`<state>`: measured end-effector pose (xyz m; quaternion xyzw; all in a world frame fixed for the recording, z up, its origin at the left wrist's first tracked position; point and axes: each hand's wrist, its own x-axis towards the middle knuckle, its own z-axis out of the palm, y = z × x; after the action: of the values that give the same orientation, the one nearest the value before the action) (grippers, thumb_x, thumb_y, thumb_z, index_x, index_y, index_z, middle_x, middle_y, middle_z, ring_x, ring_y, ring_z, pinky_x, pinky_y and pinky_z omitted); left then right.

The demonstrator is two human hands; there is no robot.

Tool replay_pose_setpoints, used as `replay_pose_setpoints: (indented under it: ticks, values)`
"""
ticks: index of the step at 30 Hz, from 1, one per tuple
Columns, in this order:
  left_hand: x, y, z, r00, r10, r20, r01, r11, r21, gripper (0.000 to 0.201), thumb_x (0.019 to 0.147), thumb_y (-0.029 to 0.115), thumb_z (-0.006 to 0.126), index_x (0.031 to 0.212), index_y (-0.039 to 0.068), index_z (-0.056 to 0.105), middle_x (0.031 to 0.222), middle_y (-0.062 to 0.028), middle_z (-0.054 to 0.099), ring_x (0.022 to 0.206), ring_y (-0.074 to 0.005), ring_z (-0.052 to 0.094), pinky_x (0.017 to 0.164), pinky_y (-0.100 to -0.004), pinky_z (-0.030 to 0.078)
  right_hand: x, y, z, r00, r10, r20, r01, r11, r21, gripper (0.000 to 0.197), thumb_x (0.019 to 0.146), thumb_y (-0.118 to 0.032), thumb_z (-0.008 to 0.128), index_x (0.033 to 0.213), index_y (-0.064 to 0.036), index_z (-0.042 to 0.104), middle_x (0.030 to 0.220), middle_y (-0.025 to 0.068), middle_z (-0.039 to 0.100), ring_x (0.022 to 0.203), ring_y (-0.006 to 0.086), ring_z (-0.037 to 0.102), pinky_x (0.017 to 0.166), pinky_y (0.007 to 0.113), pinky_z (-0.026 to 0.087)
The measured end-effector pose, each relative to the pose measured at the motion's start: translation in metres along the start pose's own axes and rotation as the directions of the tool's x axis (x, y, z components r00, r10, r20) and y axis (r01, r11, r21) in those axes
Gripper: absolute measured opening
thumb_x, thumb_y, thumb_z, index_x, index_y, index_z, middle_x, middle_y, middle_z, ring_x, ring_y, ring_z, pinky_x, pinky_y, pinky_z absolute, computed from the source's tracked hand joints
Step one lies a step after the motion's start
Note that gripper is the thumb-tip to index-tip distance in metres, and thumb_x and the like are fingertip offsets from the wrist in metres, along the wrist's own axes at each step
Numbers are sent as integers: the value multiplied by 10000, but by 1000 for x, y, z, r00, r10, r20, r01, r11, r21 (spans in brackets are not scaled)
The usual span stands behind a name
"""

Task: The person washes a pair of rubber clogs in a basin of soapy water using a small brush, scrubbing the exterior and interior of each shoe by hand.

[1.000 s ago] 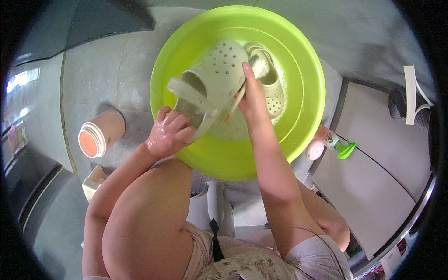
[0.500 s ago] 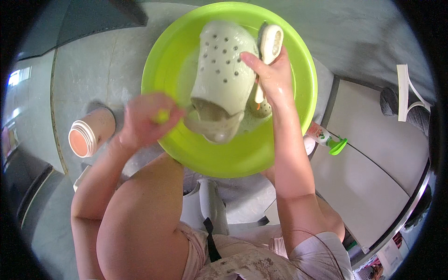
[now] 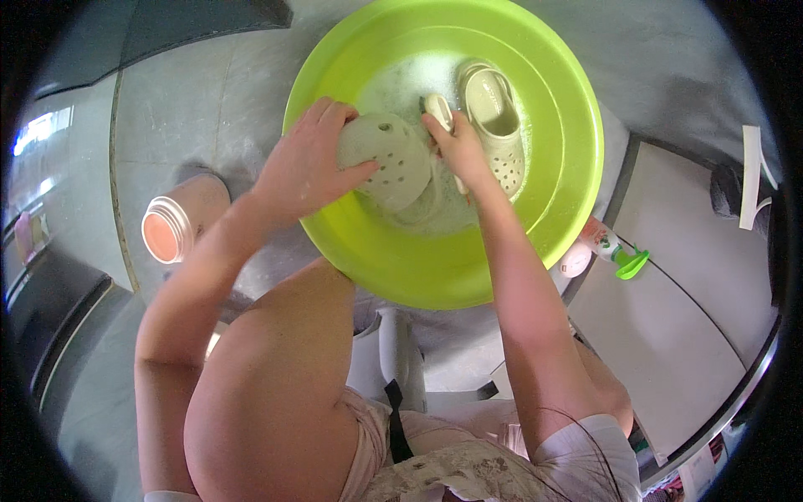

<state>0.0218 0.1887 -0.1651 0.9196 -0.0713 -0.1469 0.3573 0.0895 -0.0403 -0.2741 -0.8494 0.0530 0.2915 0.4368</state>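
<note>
In the lime-green basin [image 3: 535,251], soapy water surrounds two pale clogs with holes. My left hand [image 3: 305,159] grips the left clog [image 3: 389,163], thumb on its perforated top and fingers over its far edge; part of this clog is under the suds. My right hand [image 3: 462,151] is closed around a white-handled scrub brush [image 3: 440,109], its dark bristles turned toward the left clog. Just right of that hand, the second clog [image 3: 493,117] rests in the basin, its opening facing up.
A pink wide-mouthed jar [image 3: 186,216] lies on the grey floor to the left. Right of the basin are a bottle with a green pump top [image 3: 617,249] and a small pinkish container [image 3: 575,259]. Light panels [image 3: 669,301] lie beyond them.
The left clog has been lowered from above the basin into the suds. My left hand has moved onto it, while my right hand has released it and keeps the brush.
</note>
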Motion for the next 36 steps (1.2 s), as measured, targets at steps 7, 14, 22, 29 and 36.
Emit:
replay_pose_setpoints:
  ticks: [7,14,22,29,36]
  values:
    - [-12,-5,21,973,-73,-219,96,991,97,761,735,305,734,1319,8,347,1201,-215,502,1110,-375,504,931,-423,422,19,50,33,968,70,-241,-168,894,-415,482,867,-381,568,1185,-57,404,910,231,631,861,420,620,747,481,479]
    - [-12,15,13,941,-309,-139,306,951,-41,770,672,311,769,1284,-2,422,1180,-204,534,1093,-339,524,923,-408,439,18,39,30,961,-66,-267,-90,842,-532,583,850,-487,564,1170,-26,407,944,260,629,866,414,620,767,481,480]
    - [-26,17,15,873,-384,-301,334,920,-205,634,677,242,766,1207,24,496,1024,-180,631,958,-298,615,837,-386,490,-67,-72,19,951,-304,59,296,948,114,578,918,-507,458,1120,30,528,996,262,610,988,365,595,785,426,449]
    - [-23,22,20,858,-455,-240,413,887,-206,539,739,256,709,1190,57,491,1017,-208,633,964,-381,603,812,-418,490,-85,-107,27,960,-275,-57,274,961,-33,595,894,-562,432,1052,11,457,751,300,607,753,486,601,639,546,479]
    - [-22,12,20,832,-490,-261,464,872,-159,560,742,279,701,1207,41,499,1067,-214,612,994,-390,580,842,-425,475,-99,-106,42,918,-393,50,396,911,-116,638,888,-575,428,1108,21,486,822,311,603,829,468,601,670,529,486]
